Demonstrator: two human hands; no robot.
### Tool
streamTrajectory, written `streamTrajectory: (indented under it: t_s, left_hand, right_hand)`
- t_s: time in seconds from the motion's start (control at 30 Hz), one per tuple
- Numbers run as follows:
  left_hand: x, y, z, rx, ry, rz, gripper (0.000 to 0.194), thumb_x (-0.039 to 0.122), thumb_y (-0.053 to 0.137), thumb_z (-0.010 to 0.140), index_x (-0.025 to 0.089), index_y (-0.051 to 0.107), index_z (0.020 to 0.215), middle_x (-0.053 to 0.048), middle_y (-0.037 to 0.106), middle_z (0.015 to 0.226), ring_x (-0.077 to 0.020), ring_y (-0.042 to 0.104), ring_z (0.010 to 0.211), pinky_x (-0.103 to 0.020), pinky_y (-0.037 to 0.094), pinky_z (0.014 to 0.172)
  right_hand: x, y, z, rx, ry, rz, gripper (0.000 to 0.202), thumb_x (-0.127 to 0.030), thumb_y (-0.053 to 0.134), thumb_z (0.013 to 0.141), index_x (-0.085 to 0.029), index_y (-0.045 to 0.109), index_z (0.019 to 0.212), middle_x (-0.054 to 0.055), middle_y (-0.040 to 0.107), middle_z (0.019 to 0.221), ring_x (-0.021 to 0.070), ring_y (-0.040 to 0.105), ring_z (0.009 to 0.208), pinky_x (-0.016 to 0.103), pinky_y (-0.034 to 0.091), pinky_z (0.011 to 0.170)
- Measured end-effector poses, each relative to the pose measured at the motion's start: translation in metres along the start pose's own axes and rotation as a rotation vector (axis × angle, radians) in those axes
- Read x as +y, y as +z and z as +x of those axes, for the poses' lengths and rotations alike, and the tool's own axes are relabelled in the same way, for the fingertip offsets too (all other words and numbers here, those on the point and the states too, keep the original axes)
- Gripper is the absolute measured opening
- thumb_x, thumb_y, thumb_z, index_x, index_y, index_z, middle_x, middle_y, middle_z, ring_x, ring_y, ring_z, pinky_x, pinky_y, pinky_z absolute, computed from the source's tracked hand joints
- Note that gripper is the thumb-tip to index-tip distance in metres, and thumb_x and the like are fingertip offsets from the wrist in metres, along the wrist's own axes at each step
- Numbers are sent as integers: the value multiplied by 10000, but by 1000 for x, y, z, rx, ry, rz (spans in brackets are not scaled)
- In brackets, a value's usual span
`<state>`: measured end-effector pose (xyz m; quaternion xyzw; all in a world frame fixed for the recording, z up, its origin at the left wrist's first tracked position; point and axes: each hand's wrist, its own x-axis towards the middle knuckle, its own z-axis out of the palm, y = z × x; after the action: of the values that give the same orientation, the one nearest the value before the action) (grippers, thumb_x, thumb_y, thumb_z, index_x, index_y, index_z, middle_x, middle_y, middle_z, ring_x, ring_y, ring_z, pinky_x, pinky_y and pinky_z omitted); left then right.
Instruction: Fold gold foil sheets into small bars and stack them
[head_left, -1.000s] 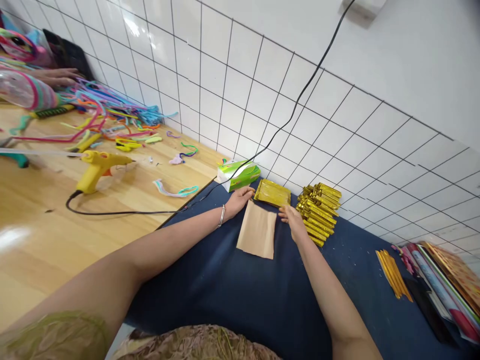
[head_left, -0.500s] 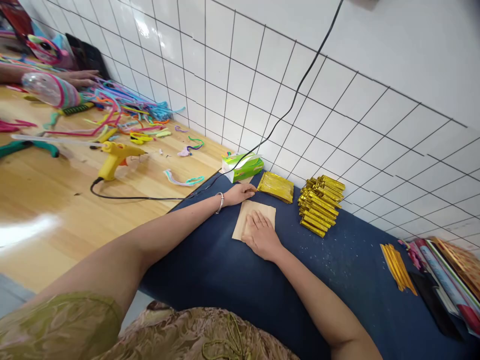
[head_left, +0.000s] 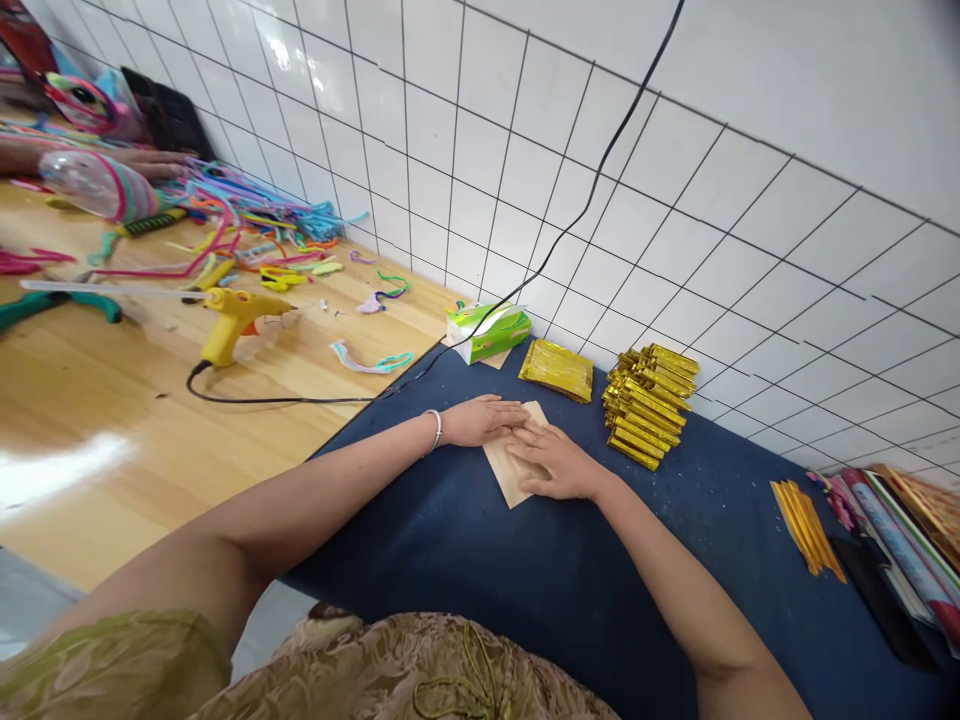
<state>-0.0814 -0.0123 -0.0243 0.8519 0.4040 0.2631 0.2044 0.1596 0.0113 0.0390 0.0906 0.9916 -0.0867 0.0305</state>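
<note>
the left hand [head_left: 484, 420] and right hand [head_left: 556, 462], fingers released, press flat on thin tan paper [head_left: 510, 482]; uneven pressure could crease it.

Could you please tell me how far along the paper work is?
The piled gold strips look finished. In hand is the brown paper, under the left hand and right hand. The flat gold stack is possibly left to do; I cannot tell for certain.

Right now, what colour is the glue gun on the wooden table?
The glue gun is yellow, seen best in the head view.
</note>
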Motion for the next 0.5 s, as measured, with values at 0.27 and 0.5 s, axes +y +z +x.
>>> streamTrajectory:
  t_s: [0.27, 0.5]
  left_hand:
    - [15, 19, -2, 90, -110, 341, 464, 369, 388, 914, 248, 386, 1362, -75, 405, 1419, -225, 314, 1339, -405, 135, 1090]
    - [26, 20, -2, 156, -145, 445, 459, 374, 410, 898, 203, 447, 1322, -101, 335, 1457, -248, 247, 1365, -425, 106, 1100]
  right_hand:
    - [-28, 29, -3, 348, 460, 63, 688, -520, 373, 887, -161, 204, 1449, 123, 211, 1506, 249, 156, 1396, 443, 232, 1104]
    - [-31, 62, -5, 199, 501, -72, 769, -596, 362, 857, -90, 258, 1427, 184, 205, 1497, 328, 82, 1398, 531, 129, 1105]
